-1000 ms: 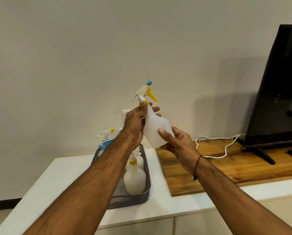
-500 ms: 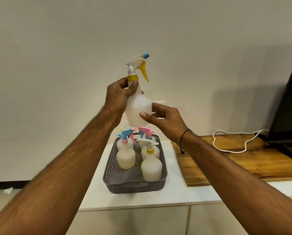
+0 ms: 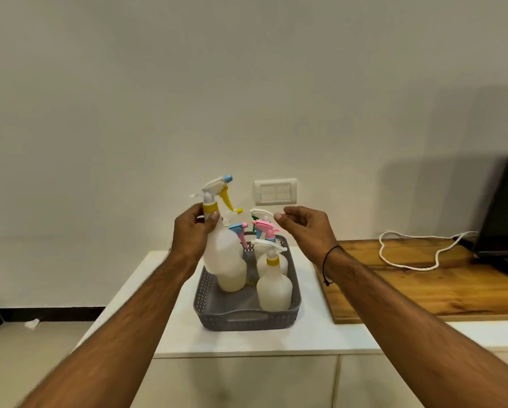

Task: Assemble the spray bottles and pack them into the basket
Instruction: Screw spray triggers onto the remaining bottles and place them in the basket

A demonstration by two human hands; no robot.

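One bottle (image 3: 223,260) gripped at neck by left hand (image 3: 192,231), over basket (image 3: 247,318) — right hand (image 3: 304,228) loosely spread, empty; risk — knocking packed bottles (image 3: 273,284) beside it.

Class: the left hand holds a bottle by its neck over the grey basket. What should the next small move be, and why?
Probably let the bottle settle upright in the basket's front-left space, then release. The left hand grips its neck, the right hand holds nothing, and that spot looks free.

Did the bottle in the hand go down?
Yes. The bottle the left hand grips was above the basket before; now its base sits down inside it.
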